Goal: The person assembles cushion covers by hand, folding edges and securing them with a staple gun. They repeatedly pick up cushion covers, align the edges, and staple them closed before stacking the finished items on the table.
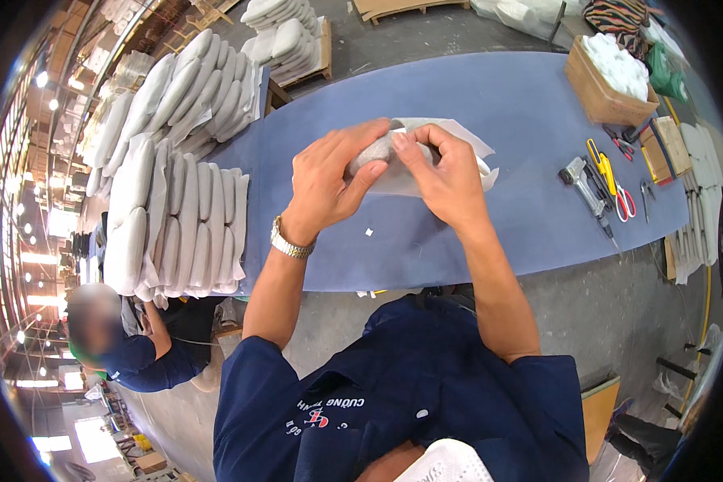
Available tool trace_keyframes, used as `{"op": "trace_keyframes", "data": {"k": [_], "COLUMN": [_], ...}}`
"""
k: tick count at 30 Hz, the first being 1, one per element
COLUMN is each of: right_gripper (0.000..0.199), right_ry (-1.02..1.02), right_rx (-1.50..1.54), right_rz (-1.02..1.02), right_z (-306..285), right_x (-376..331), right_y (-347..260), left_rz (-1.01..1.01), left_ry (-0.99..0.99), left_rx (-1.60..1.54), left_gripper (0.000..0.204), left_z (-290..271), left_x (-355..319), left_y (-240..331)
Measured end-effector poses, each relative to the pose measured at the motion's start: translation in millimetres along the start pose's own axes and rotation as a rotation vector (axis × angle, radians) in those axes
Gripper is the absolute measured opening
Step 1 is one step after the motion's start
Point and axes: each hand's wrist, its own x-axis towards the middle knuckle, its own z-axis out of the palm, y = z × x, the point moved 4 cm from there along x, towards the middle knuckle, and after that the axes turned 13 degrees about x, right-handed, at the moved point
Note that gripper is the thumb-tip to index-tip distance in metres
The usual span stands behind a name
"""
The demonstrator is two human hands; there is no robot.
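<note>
Over the middle of the blue table (321, 257), both of my hands are on a grey fabric-covered cushion (369, 154). My left hand (329, 173) is closed round its left end, thumb on the near side. My right hand (451, 173) has thumb and fingers bent in a pinch at the cushion's upper edge. A small white bit shows at those fingertips; I cannot make out what it is. Beneath and behind the hands lies a thin white sheet (467, 138), its right corner turned up. Much of the cushion is hidden by my fingers.
Stacked grey cushions (181, 225) fill the table's left end. To the right lie a staple gun (588, 193), a yellow cutter (601, 165), red-handled scissors (625, 202) and pliers (618, 143). A cardboard box (606, 92) of white stuffing stands behind them. Another person (149, 345) is at the left.
</note>
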Motion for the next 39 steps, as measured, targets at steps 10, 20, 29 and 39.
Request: {"op": "trace_keyframes", "data": {"k": [10,20,29,39], "right_gripper": [0.038,0.038,0.044,0.040], "right_ry": [0.081,0.173,0.249,0.302], "right_rx": [-0.037,0.086,-0.216,0.076], "right_rz": [-0.097,-0.102,-0.172,-0.068], "right_z": [-10.9,-20.5,-33.6,-118.6], "right_x": [23.4,38.1,66.0,86.0], "right_y": [-1.4,5.7,2.2,35.2], "left_rz": [0.020,-0.109,-0.114,-0.417], "left_ry": [-0.033,-0.123,0.112,0.106], "left_rx": [-0.041,-0.067,0.111,-0.278], "left_gripper": [0.049,0.055,0.066,0.060], "left_z": [9.8,20.9,30.9,47.0], "left_x": [20.0,37.7,52.7,10.1], "left_y": [-1.0,-13.7,4.5,-4.6]}}
